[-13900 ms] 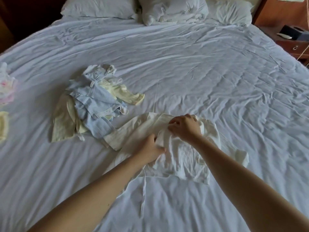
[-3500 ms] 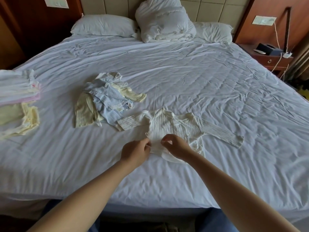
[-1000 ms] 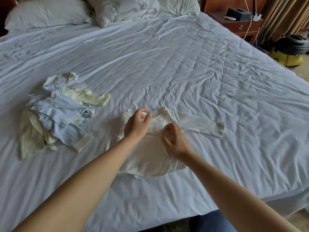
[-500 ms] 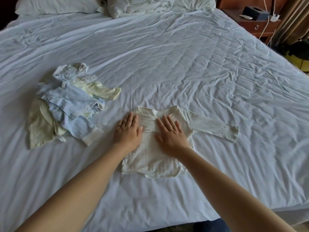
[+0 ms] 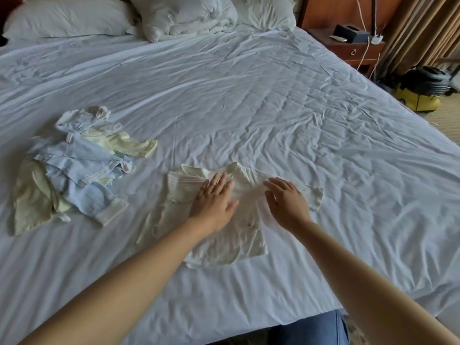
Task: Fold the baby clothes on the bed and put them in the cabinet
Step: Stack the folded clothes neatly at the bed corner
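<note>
Here the cream top [image 5: 240, 241] lies collar toward the pillows [image 5: 64, 19].

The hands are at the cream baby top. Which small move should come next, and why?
Probably fold the right sleeve inward across the cream top. That sleeve sticks out sideways on the bed sheet, the right hand is open just over it, and the left hand lies flat on the chest, so it can pin the cloth during the fold.
</note>
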Available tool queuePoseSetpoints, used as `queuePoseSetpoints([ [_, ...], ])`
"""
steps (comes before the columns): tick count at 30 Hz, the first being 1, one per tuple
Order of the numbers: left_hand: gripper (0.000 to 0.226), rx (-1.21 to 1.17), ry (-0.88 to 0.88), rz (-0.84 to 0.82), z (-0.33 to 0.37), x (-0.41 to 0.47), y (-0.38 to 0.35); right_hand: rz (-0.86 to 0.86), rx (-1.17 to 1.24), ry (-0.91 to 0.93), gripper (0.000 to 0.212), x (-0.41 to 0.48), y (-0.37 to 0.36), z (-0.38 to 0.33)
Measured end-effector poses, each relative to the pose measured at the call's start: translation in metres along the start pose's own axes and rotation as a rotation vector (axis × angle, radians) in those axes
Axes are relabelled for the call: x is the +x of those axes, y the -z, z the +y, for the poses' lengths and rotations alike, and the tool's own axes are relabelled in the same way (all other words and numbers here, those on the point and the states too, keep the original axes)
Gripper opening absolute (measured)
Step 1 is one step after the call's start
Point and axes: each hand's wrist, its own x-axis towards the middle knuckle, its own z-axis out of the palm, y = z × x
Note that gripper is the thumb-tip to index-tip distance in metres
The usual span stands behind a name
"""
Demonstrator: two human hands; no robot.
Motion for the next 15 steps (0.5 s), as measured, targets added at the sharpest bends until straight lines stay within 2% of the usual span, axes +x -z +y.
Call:
queuePoseSetpoints([
  [4, 0.062, 0.019, -0.122, -0.043, 0.048, 0.020, -0.012, 0.064, -0.034, -0.169, 0.037, -0.005, 0.017, 0.050],
  [7, 0.061, 0.043, -0.159, -0.064, 0.067, 0.035, -0.021, 0.020, -0.026, -0.240, 0.041, -0.003, 0.021, 0.076],
  [11, 0.059, 0.054, -0.180, -0.098, 0.071, 0.044, -0.033, -0.014, 0.011, -0.256, 0.042, -0.004, 0.013, 0.090],
  [15, 0.082, 0.083, -0.192, -0.089, 0.068, 0.044, -0.043, 0.012, 0.016, -0.307, 0.049, -0.001, 0.014, 0.092],
])
